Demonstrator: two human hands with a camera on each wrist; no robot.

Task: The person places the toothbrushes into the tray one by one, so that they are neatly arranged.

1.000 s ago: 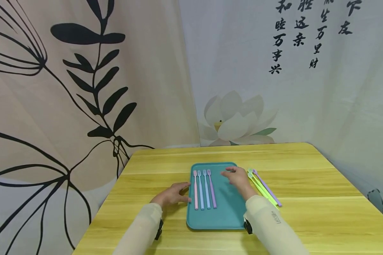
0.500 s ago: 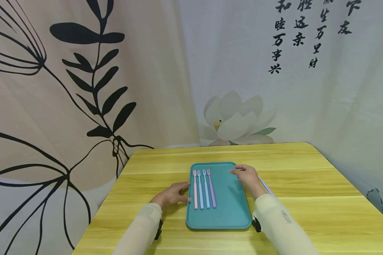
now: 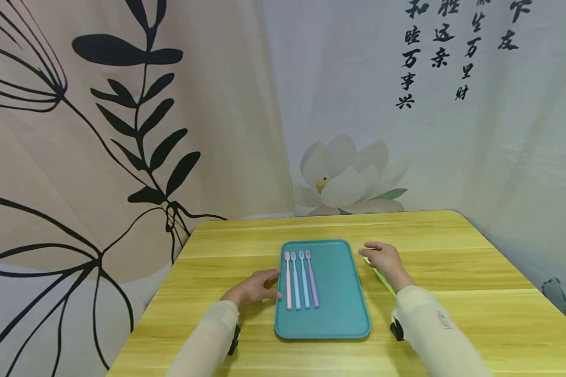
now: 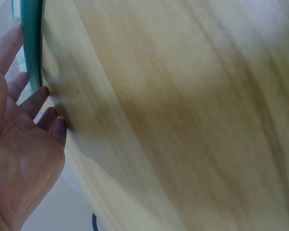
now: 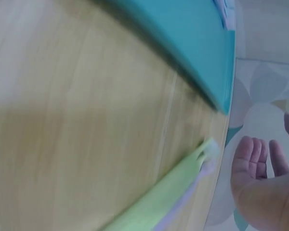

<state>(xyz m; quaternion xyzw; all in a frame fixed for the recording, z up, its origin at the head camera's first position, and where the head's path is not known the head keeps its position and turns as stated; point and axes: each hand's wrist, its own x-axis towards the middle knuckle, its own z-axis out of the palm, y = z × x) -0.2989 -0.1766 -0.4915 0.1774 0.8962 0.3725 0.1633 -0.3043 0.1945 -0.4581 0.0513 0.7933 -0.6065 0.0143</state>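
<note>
A teal tray [image 3: 339, 298] lies on the wooden table. On its left half, side by side, are a pink toothbrush [image 3: 289, 285], two blue toothbrushes [image 3: 304, 283] and a purple toothbrush [image 3: 313, 285]. My left hand [image 3: 256, 288] touches the tray's left rim with extended fingers. To the right of the tray, my right hand [image 3: 385, 263] hovers over loose toothbrushes, its fingers loosely bent and nothing visible in them. Beneath it, green toothbrushes [image 5: 159, 199] and another purple toothbrush [image 5: 183, 199] lie together; in the head view the hand and sleeve mostly cover them.
The wooden table [image 3: 471, 283] extends beyond the tray on every side. Behind it hangs a curtain [image 3: 236, 131] printed with plants, a lotus and black characters. Both forearms wear pale sleeves [image 3: 436, 335] with dark straps at the wrists.
My right hand has moved right, from above the tray's upper right part to over the loose toothbrushes. My left hand and the toothbrushes on the tray have stayed put.
</note>
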